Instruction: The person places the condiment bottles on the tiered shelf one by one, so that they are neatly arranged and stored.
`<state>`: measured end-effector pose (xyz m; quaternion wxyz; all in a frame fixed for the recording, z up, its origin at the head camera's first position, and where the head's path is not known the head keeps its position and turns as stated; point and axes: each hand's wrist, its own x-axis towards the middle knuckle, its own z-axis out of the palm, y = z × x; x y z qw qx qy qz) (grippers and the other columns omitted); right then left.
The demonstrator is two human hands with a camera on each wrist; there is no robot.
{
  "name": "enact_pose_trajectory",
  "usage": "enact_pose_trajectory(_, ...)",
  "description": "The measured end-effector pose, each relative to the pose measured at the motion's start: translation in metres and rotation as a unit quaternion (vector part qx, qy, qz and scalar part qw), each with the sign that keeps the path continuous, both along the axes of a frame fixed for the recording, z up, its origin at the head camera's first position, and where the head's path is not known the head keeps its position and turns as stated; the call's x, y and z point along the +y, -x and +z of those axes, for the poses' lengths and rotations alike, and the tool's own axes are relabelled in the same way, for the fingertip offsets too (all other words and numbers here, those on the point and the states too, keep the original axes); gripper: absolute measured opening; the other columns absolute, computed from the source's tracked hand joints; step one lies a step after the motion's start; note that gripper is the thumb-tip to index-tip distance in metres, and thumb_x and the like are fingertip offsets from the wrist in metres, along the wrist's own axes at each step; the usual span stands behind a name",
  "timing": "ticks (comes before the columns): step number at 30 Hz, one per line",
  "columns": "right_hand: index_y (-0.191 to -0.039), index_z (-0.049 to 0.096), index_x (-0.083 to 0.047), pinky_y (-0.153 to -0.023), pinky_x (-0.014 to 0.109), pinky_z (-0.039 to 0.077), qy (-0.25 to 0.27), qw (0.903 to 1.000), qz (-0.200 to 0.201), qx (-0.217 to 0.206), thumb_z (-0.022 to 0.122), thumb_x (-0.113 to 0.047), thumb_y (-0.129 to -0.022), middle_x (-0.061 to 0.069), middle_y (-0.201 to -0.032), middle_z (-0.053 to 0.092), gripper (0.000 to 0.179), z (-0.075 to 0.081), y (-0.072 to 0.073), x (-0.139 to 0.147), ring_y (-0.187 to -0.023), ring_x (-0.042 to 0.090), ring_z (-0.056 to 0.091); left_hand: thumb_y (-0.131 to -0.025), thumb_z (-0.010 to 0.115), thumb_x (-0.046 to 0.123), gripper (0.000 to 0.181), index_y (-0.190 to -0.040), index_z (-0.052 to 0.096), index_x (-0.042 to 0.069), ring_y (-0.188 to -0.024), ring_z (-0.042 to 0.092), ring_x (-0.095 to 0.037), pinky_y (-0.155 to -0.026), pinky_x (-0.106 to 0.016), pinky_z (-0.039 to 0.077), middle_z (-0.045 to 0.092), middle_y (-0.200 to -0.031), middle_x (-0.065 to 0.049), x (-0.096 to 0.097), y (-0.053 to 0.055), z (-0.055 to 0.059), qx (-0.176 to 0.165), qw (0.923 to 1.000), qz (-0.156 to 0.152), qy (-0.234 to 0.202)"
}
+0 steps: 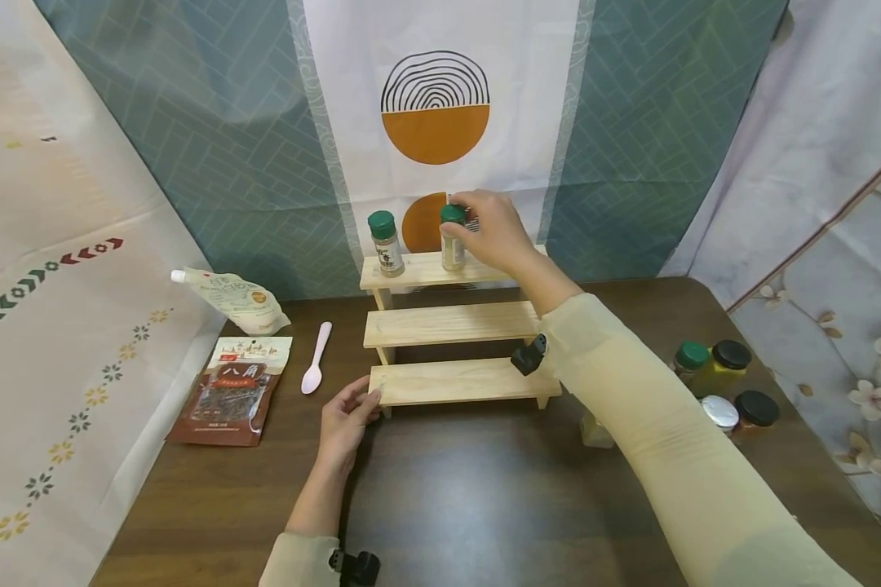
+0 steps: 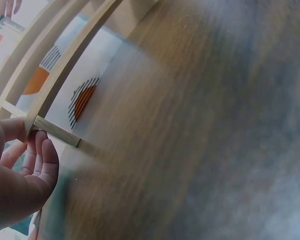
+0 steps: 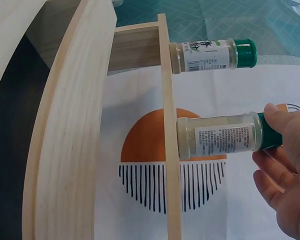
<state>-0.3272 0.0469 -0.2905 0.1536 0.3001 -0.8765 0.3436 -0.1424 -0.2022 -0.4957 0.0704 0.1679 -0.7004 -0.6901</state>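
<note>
My right hand [image 1: 493, 230] holds a spice jar [image 1: 453, 244] by its green cap [image 3: 271, 131], thumb on one side and fingers on the other. The jar's base is right at the top board of a three-tier wooden rack [image 1: 451, 324]. To its left on that board stands a second green-capped spice jar [image 1: 386, 244], its label facing forward. My left hand [image 1: 347, 420] grips the left end of the rack's lowest board, thumb on top and fingers beneath, as the left wrist view shows with the rack's leg [image 2: 57, 131] beside the fingertips.
On the left lie a brown pouch of star anise [image 1: 229, 395], a spouted pouch [image 1: 236, 302] and a pink spoon [image 1: 317, 359]. Several capped jars [image 1: 730, 359] cluster at the right. A pale block-like thing [image 1: 595, 432] is partly hidden by my right sleeve. Fabric hangs behind the table.
</note>
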Motion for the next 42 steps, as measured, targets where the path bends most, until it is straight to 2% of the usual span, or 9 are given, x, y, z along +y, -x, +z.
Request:
enact_pose_trajectory(9, -0.125, 0.070, -0.003, -0.087, 0.038, 0.052, -0.022, 0.9997, -0.004, -0.013, 0.076, -0.025, -0.094, 0.013, -0.113, 0.070, 0.038, 0.005, 0.004, 0.001, -0.098, 0.026, 0.064, -0.095, 0.071, 0.006, 0.037, -0.131, 0.065, -0.001, -0.074, 0.065, -0.012, -0.069, -0.023, 0.056, 0.072, -0.093, -0.007, 0.000, 0.000, -0.001, -0.001, 1.0000, -0.004, 0.003)
enact_pose_trajectory(17, -0.127, 0.068, -0.003, -0.087, 0.035, 0.053, -0.007, 0.9999, 0.002, -0.015, 0.076, -0.024, -0.094, 0.012, -0.115, 0.070, 0.040, 0.003, 0.006, 0.002, -0.098, 0.025, 0.066, -0.096, 0.071, 0.007, 0.037, -0.132, 0.065, 0.000, -0.076, 0.064, -0.013, -0.070, -0.024, 0.056, 0.072, -0.095, -0.008, 0.000, 0.001, 0.001, -0.001, 0.9999, -0.006, 0.010)
enact_pose_trajectory(21, -0.135, 0.061, -0.002, -0.090, 0.035, 0.053, -0.012, 0.9996, 0.004, -0.024, 0.077, -0.024, -0.093, 0.012, -0.120, 0.068, 0.050, 0.000, 0.006, 0.003, -0.100, 0.025, 0.067, -0.096, 0.071, 0.008, 0.038, -0.133, 0.064, 0.000, -0.075, 0.064, -0.013, -0.070, -0.023, 0.055, 0.072, -0.095, -0.007, 0.001, 0.000, 0.001, -0.001, 0.9999, -0.008, 0.008)
enact_pose_trajectory(23, -0.141, 0.055, -0.003, -0.097, 0.037, 0.051, -0.020, 0.9992, -0.001, -0.034, 0.077, -0.026, -0.093, 0.012, -0.127, 0.065, 0.058, -0.002, 0.006, 0.005, -0.106, 0.026, 0.066, -0.096, 0.071, 0.008, 0.040, -0.134, 0.063, -0.001, -0.075, 0.064, -0.012, -0.070, -0.023, 0.055, 0.073, -0.096, -0.008, 0.001, -0.001, 0.002, -0.002, 0.9999, -0.009, 0.008)
enact_pose_trajectory(28, -0.149, 0.046, -0.004, -0.106, 0.047, 0.043, -0.010, 0.9975, -0.018, -0.068, 0.074, -0.030, -0.094, 0.015, -0.137, 0.058, 0.067, -0.009, 0.000, 0.014, -0.118, 0.031, 0.060, -0.096, 0.070, 0.008, 0.040, -0.134, 0.062, -0.002, -0.075, 0.064, -0.012, -0.071, -0.023, 0.055, 0.072, -0.098, -0.009, 0.000, -0.002, 0.002, -0.006, 0.9999, -0.009, 0.004)
enact_pose_trajectory(34, -0.144, 0.051, -0.006, -0.099, 0.049, 0.048, 0.009, 0.9973, -0.020, -0.070, 0.072, -0.029, -0.096, 0.017, -0.130, 0.059, 0.057, -0.020, -0.008, 0.030, -0.116, 0.034, 0.061, -0.096, 0.070, 0.007, 0.041, -0.135, 0.062, -0.002, -0.075, 0.065, -0.012, -0.071, -0.023, 0.056, 0.072, -0.097, -0.007, -0.001, -0.003, 0.002, -0.007, 1.0000, -0.007, -0.001)
enact_pose_trajectory(38, -0.143, 0.051, -0.003, -0.100, 0.049, 0.048, -0.002, 0.9971, -0.036, -0.067, 0.071, -0.029, -0.097, 0.018, -0.130, 0.061, 0.056, -0.024, -0.017, 0.042, -0.116, 0.034, 0.062, -0.096, 0.070, 0.007, 0.041, -0.135, 0.061, -0.002, -0.075, 0.065, -0.012, -0.071, -0.023, 0.056, 0.072, -0.097, -0.007, 0.000, -0.003, 0.002, -0.005, 0.9999, -0.010, -0.002)
enact_pose_trajectory(42, -0.144, 0.051, -0.003, -0.101, 0.051, 0.048, -0.012, 0.9954, -0.049, -0.081, 0.070, -0.030, -0.097, 0.018, -0.131, 0.061, 0.058, -0.025, -0.027, 0.056, -0.117, 0.034, 0.061, -0.096, 0.070, 0.007, 0.041, -0.135, 0.061, -0.003, -0.075, 0.065, -0.011, -0.070, -0.023, 0.056, 0.073, -0.098, -0.007, 0.001, -0.002, 0.002, -0.005, 0.9999, -0.011, -0.004)
